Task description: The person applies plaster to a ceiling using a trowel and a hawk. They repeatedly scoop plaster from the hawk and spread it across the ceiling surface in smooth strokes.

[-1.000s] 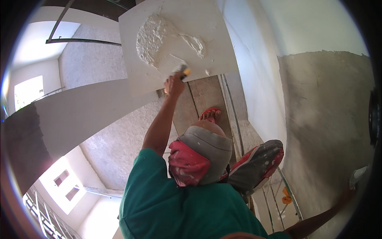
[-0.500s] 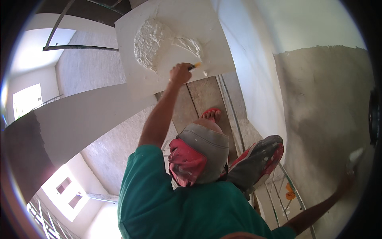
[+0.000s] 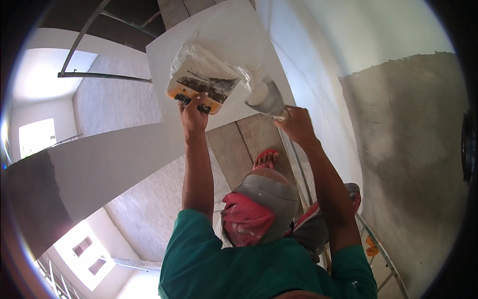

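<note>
My left hand (image 3: pixel 194 115) is raised and shut on the yellow handle of a wide trowel (image 3: pixel 201 82), whose blade carries a heap of white plaster. My right hand (image 3: pixel 298 124) grips a smaller putty knife (image 3: pixel 266 97) with a lump of white plaster on its blade, just right of the trowel. Both tools are held against a white square board (image 3: pixel 224 35) smeared with plaster. My head in a grey cap and red face cloth (image 3: pixel 259 209) and my green shirt fill the lower middle.
A wall rises at the right, white above and with a grey rough-plastered patch (image 3: pixel 413 149). A foot in a red sandal (image 3: pixel 266 158) stands on grey planks. A metal ladder frame (image 3: pixel 373 244) shows at lower right. A stairwell with windows (image 3: pixel 82 249) drops away at left.
My right hand has swung in from the wall at the right to the board with the putty knife. The left hand now holds the wide trowel loaded with plaster.
</note>
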Available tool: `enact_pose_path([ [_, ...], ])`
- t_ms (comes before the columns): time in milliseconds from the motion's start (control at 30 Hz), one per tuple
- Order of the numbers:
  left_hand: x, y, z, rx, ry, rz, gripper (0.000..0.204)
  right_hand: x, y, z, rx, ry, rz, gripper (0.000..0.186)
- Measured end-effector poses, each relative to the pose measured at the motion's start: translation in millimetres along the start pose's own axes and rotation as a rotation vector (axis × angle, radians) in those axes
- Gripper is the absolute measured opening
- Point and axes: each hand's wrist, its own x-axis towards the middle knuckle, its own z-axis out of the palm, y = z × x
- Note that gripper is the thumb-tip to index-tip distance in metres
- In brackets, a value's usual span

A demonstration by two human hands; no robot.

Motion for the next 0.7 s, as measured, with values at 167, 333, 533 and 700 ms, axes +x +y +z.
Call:
enact_pose_path([
  [167,-33.2,6.3,35.8,-0.002,-0.035,-0.013,0.039,22.9,-48.6,-35.7,0.103,-0.070,0.190,0.029],
  [333,-43.7,16.2,46.6,0.873,-0.422,0.121,0.036,24.2,-42.8,-58.5,-0.036,0.057,0.080,0.023],
  [533,-14.6,5.3,44.9,1.105,-0.695,0.748,0.039,18.3,-42.8,-70.8,-0.080,0.099,0.060,0.019],
  [700,25.5,-24.9,-23.8,1.385,-0.610,0.529,0.040,15.6,-23.2,-65.7,-0.006,0.258,-0.021,0.017],
])
